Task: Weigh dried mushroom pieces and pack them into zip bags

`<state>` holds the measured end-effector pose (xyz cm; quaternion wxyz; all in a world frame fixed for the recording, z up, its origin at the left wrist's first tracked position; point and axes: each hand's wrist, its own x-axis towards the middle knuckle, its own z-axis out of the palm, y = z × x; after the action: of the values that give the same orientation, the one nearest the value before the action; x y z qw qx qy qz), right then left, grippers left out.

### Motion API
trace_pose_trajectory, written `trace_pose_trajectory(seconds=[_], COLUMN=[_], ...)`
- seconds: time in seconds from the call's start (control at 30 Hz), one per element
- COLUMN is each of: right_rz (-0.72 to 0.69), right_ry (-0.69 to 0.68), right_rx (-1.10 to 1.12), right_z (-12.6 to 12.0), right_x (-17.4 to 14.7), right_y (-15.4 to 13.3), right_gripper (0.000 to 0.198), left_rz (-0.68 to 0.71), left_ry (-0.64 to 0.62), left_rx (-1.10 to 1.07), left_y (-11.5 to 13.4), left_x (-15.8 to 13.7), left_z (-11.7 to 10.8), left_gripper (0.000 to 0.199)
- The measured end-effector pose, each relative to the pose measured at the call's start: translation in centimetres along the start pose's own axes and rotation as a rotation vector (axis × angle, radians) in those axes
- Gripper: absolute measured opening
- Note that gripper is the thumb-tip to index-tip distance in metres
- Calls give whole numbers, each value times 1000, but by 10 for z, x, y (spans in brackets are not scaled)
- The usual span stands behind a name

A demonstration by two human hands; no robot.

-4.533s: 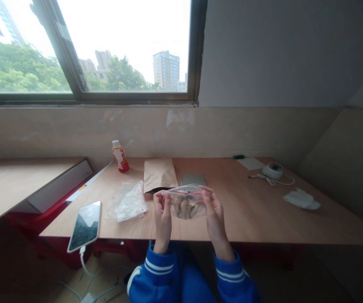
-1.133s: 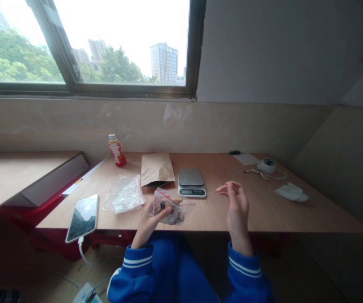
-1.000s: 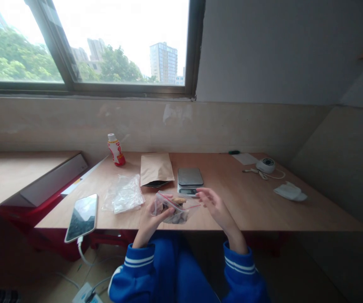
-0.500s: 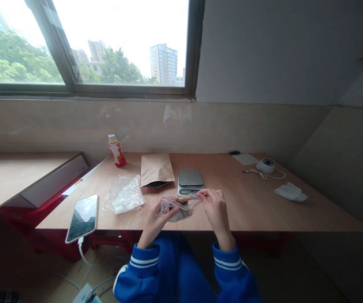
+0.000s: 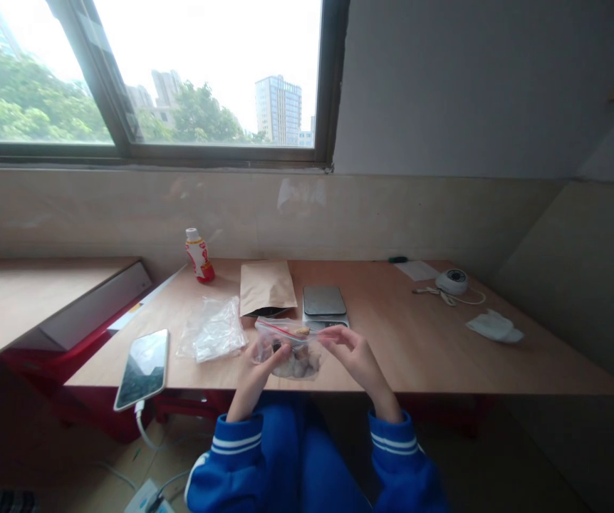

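A clear zip bag with a red line along its top hangs between my hands, just above the table's front edge. Several pale, lumpy pieces fill it, of a kind I cannot make out, and a tan one shows near its mouth. My left hand grips the bag's left side, thumb across the front. At the upper right corner, my right hand pinches the bag's edge with its fingertips. Right behind the bag stands a small kitchen scale, its display partly hidden. A brown paper pouch lies beside it with its mouth gaping.
Clear plastic bags lie on the left, near a charging phone at the table's edge. A red and white bottle stands behind them. On the right are a white camera with a cable and a crumpled white item.
The bag has turned so its front and the pieces inside face me more. Its top left corner has risen, and my right hand has shifted slightly lower along its edge.
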<state>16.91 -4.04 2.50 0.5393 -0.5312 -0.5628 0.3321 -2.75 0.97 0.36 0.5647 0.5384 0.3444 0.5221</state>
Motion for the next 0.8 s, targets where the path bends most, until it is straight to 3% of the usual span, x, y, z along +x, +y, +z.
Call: trace_pose_trajectory(seconds=[0.17,0.4,0.47,0.57,0.6,0.63,0.67,0.8], right_rz=[9,25,-33,-157,-169,-158,-130,-3], right_ry=[59,29,186,711,812,820,737,191], right_rx=[108,-29,-9,118,163,203,236,280], right_z=[-9,-28,-39,-57,-60,-61,-59,-27], right_x=[-4,-12,-16,-21,-21,-21,-20,-7], right_y=[-4,-7,-8,-11,-11,-11,-11,-8], right_gripper=[25,20,22,26,29,33,38,47], left_rz=[-14,-27,-39,-25,-18,-14,-13,-1], left_ry=[-55,-169,-151,-6,55,96,115,120], left_rx=[123,116,99,38,3,-33,-64,-137], left_y=[-9,3,2,-2,-3,-4,-4,-5], left_x=[1,-4,-2,1,3,4,5,4], left_z=[-4,-4,-12,-28,-31,-31,-29,-1], left_gripper=[34,28,30,33,35,38,40,43])
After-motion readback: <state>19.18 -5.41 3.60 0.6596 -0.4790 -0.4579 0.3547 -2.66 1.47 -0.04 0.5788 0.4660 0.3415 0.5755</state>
